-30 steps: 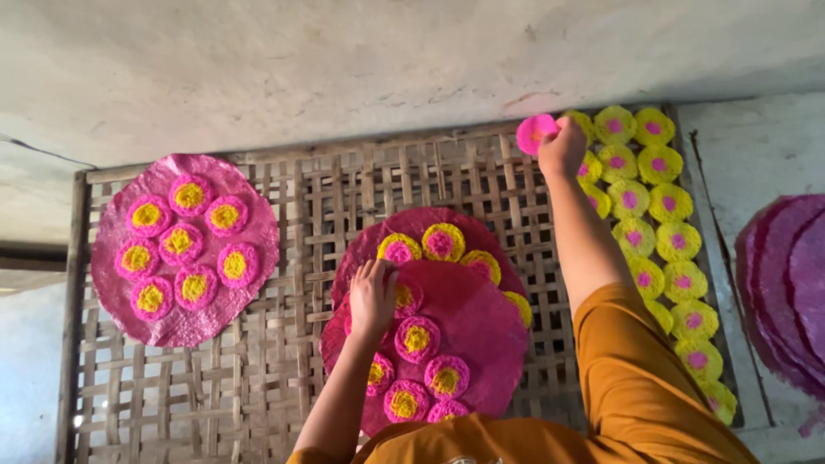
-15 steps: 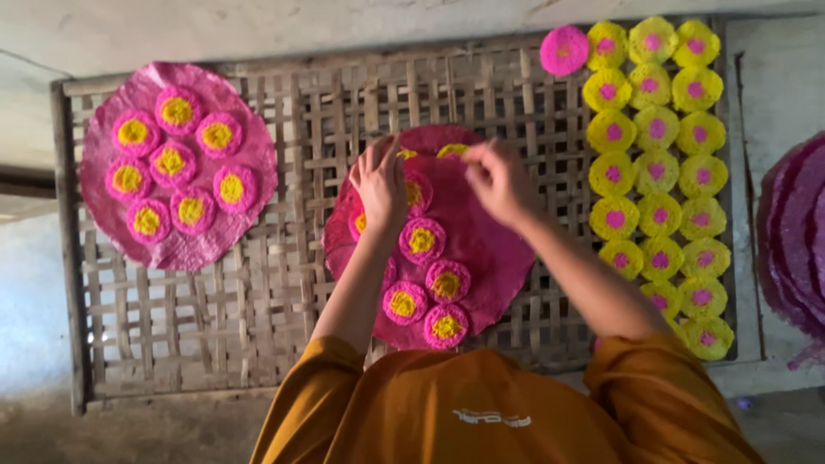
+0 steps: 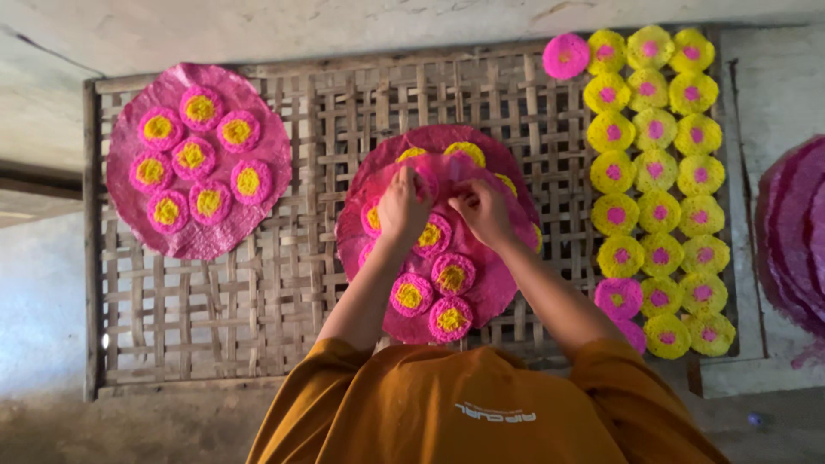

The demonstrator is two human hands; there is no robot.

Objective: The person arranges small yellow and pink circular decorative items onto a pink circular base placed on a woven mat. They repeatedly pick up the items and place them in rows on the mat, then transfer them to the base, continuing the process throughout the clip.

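Both hands meet over the middle pink sheet (image 3: pixel 481 283): left hand (image 3: pixel 402 206) and right hand (image 3: pixel 481 210), fingers curled and pinched close at a pink-and-yellow disc (image 3: pixel 430 183) near the sheet's upper centre. Which hand actually grips it, cannot tell; the fingers cover most of it.

Sheet lies mid-way on a woven slatted tray (image 3: pixel 326 112), rough split strips with open gaps. On it, small round discs (image 3: pixel 453 273), pink rims, yellow centres, grainy surface. A few yellow discs peek out at the sheet's top edge, partly hidden by the hands.

Left end of tray: a second pink sheet (image 3: pixel 258 206), seven discs arranged on it.

Right end: rows of loose yellow discs (image 3: pixel 657 172) with pink centres, a few pink ones among them.

Far right, a dark purple stack (image 3: pixel 795 232), cut off by the frame edge.

Orange shirt (image 3: pixel 430 412) fills the bottom; small white print on it.
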